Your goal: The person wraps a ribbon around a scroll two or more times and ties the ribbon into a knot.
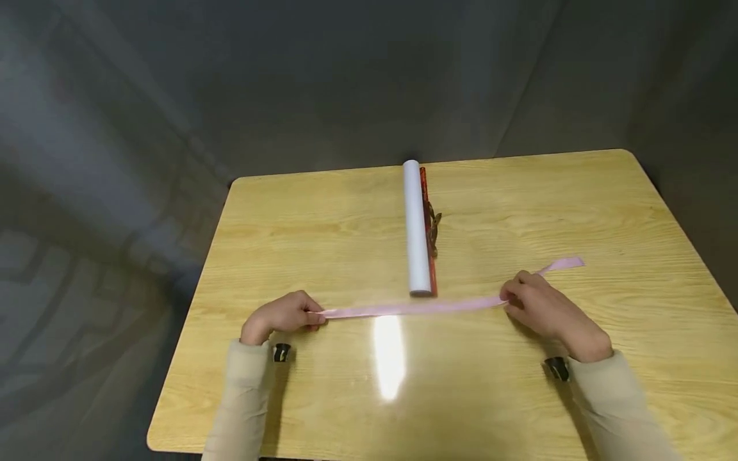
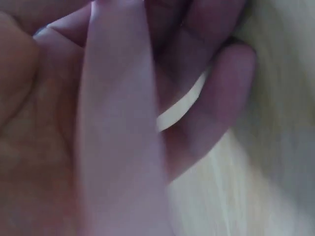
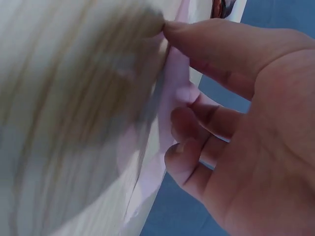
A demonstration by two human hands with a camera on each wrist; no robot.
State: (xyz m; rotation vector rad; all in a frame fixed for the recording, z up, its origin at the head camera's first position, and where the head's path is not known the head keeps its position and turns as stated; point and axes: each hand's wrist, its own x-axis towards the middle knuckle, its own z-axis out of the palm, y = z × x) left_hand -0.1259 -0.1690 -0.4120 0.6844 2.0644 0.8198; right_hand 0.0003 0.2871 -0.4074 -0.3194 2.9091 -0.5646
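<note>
A pink ribbon stretches sideways over the table between two hands. At its left end, the thumb and fingers of my left hand pinch it. My right hand pinches it farther right, and a loose tail extends past that hand. The left wrist view has the ribbon passing in front of the palm, its pinched part at the top edge. In the right wrist view the ribbon runs by the thumb and fingertips, close to the wood surface.
Beyond the ribbon, a white roll lies lengthwise on the wooden table. A thin red patterned roll lies along its right side, with a brown looped object beside it. Dark curtains hang behind the table.
</note>
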